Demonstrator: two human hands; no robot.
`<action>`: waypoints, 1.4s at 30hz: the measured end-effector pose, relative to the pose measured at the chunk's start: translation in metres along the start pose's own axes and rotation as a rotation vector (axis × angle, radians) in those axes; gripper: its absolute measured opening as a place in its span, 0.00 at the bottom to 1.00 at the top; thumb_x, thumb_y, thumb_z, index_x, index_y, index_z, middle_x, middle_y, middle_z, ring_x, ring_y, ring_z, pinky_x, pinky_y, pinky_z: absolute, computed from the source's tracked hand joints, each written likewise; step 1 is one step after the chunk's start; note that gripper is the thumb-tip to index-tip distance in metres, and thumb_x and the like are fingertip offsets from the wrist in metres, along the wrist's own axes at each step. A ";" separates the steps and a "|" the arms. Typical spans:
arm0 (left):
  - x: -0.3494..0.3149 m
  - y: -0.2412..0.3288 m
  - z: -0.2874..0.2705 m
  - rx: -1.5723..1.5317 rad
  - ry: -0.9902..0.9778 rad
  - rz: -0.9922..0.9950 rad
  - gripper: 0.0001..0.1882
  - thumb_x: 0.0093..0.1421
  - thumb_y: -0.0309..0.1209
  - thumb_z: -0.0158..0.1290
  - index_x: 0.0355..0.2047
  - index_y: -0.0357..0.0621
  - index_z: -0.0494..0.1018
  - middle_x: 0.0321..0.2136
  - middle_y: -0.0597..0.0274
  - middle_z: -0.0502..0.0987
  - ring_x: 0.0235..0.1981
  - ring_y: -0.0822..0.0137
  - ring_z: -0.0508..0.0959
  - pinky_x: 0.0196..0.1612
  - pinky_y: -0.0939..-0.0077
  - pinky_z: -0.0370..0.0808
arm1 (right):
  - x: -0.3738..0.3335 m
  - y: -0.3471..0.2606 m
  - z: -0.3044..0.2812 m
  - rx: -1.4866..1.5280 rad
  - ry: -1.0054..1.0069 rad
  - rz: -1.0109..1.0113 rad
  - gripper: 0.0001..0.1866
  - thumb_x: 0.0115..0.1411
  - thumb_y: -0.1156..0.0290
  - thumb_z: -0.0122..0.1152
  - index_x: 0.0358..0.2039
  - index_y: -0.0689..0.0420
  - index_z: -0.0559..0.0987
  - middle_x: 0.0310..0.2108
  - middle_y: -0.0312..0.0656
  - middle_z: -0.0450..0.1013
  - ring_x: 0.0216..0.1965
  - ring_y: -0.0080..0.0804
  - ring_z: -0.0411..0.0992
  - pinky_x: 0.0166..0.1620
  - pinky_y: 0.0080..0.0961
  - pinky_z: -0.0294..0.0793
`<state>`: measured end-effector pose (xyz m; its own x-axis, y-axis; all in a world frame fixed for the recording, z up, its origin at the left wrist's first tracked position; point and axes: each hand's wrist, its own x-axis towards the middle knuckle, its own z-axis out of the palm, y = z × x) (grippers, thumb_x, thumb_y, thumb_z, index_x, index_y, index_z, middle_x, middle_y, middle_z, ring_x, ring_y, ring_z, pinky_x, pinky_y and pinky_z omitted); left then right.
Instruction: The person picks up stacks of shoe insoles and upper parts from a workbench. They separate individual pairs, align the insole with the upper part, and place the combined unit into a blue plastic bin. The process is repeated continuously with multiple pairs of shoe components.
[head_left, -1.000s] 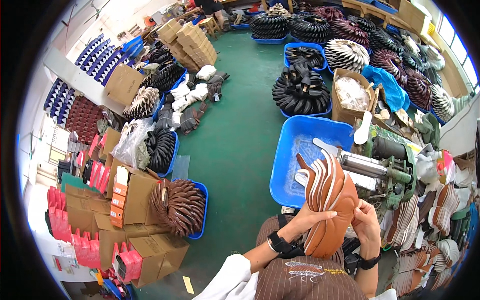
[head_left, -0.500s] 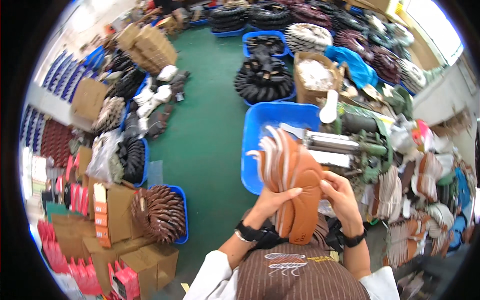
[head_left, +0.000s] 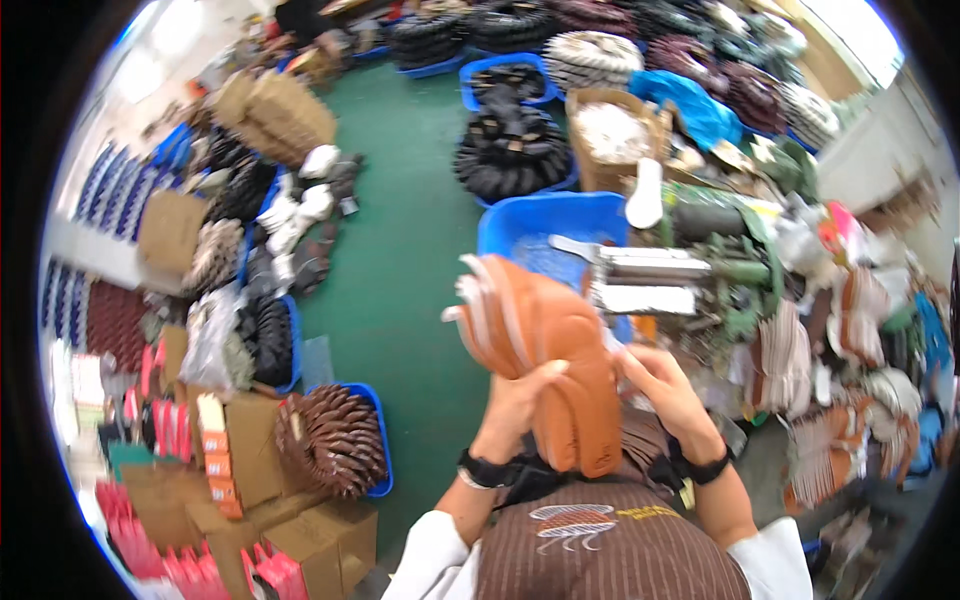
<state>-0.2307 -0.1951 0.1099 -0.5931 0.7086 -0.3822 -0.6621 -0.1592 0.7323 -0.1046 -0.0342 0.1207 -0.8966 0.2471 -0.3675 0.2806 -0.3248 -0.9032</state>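
Note:
A fanned stack of tan-brown insoles (head_left: 560, 345) with pale edges stands out in front of my apron, tilted to the left at its top. My left hand (head_left: 512, 405) is closed round its left side, the thumb lying across the front insole. At the stack's right edge, my right hand (head_left: 668, 392) has its fingers bent together. Something small and pale shows by those fingertips, too blurred to name. Just beyond the hands is a green machine with shiny metal rollers (head_left: 650, 265). A white insole-shaped piece (head_left: 645, 195) sits upright at its far side.
A blue tub (head_left: 500, 222) stands behind the insoles, beside the machine. Bundles of tan and white insoles (head_left: 858, 315) are piled on the right. To the left are cardboard boxes (head_left: 320, 545) and a blue-rimmed tub of brown soles (head_left: 330, 440). Green floor (head_left: 400, 250) runs between.
The insole stack has tilted and shifted left, its top fanning less widely. Both hands still stay at it, the right one slightly lower. The whole view has shifted a little.

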 end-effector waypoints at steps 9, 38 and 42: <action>0.002 -0.026 0.005 0.187 -0.090 0.216 0.31 0.50 0.28 0.62 0.53 0.36 0.63 0.48 0.59 0.71 0.49 0.67 0.71 0.53 0.72 0.69 | 0.000 0.026 0.002 0.373 0.104 -0.030 0.04 0.58 0.73 0.59 0.30 0.59 0.74 0.31 0.34 0.75 0.30 0.19 0.72 0.35 0.18 0.72; -0.002 -0.008 0.005 -0.017 -0.144 -0.136 0.32 0.46 0.20 0.59 0.54 0.34 0.62 0.48 0.53 0.71 0.48 0.62 0.73 0.51 0.67 0.71 | 0.007 -0.006 -0.012 0.284 0.072 -0.118 0.05 0.58 0.73 0.60 0.27 0.59 0.75 0.25 0.30 0.72 0.28 0.15 0.69 0.35 0.15 0.69; -0.005 -0.011 0.010 -0.019 -0.113 -0.132 0.31 0.47 0.19 0.58 0.53 0.33 0.62 0.47 0.52 0.71 0.47 0.61 0.74 0.50 0.68 0.73 | 0.000 -0.003 0.011 -0.552 0.573 -0.524 0.08 0.56 0.74 0.60 0.25 0.65 0.74 0.23 0.39 0.72 0.26 0.20 0.69 0.30 0.20 0.69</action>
<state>-0.2158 -0.1897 0.1094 -0.4458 0.7966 -0.4083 -0.7401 -0.0715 0.6687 -0.1096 -0.0429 0.1256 -0.6909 0.6965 0.1938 0.1442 0.3955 -0.9071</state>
